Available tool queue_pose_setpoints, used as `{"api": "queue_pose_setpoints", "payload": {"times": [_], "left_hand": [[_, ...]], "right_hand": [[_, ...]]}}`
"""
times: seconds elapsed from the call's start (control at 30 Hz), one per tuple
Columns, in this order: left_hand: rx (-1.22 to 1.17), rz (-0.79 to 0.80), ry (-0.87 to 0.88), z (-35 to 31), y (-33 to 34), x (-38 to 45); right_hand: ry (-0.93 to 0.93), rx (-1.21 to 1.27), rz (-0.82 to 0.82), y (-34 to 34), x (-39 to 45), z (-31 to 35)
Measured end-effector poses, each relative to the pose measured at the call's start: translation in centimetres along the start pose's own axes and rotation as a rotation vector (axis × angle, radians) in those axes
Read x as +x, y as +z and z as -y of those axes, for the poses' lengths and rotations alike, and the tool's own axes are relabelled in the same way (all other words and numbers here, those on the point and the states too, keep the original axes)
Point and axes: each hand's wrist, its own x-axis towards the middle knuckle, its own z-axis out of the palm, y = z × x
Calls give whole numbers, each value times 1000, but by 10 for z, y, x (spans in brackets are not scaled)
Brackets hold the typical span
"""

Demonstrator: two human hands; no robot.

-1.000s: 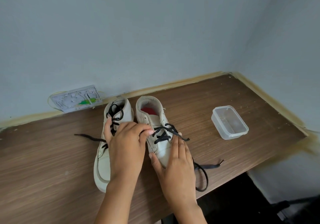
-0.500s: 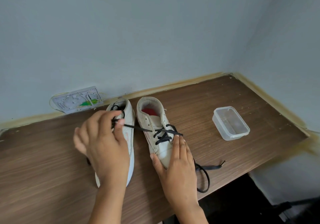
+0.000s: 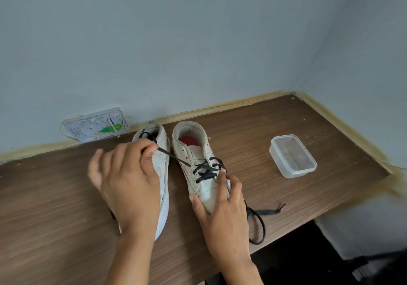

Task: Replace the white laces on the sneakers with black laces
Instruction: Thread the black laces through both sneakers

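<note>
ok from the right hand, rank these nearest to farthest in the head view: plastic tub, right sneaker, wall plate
1. Right sneaker: the right hand holds its toe.
2. Plastic tub: on the table, off to the right.
3. Wall plate: far left, against the wall behind the left sneaker.

A plain room in a home, by the look of it: a wood-grain desk (image 3: 286, 117) fits into a corner of pale blue painted walls (image 3: 198, 42), with rough yellowish sealant along its back and right edges. An open wall box (image 3: 97, 124) shows wiring at the desk's back edge.
</note>
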Motion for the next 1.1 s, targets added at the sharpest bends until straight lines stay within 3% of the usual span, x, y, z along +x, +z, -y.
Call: {"api": "queue_pose_setpoints", "payload": {"times": [0.13,0.23,0.33,0.4,0.57,0.63,0.8,0.97,1.03,1.1], "left_hand": [[15,76,34,2,-2,-1],[-7,262,165,-7,6,-6],[-13,414,139,-12,15,-15],[-21,403,102,-13,17,-17],[-36,149,-66,-3,7,-8],[-38,118,-74,-3,6,-8],[-115,261,-24,-4,10,-7],[-121,334,-69,-1,12,-9],[-129,329,-82,2,12,-8],[-155,314,-81,5,12,-9]], "right_hand": [[12,8,14,-1,0,1],[3,-10,-1,0,0,1],[1,-33,12,1,0,0],[7,-59,8,0,0,1],[28,-75,-9,1,-1,4],[34,-62,-14,1,0,5],[56,-35,6,1,0,8],[50,128,189,-18,5,8],[105,274,161,-32,13,3],[176,336,26,-48,22,-7]]}}
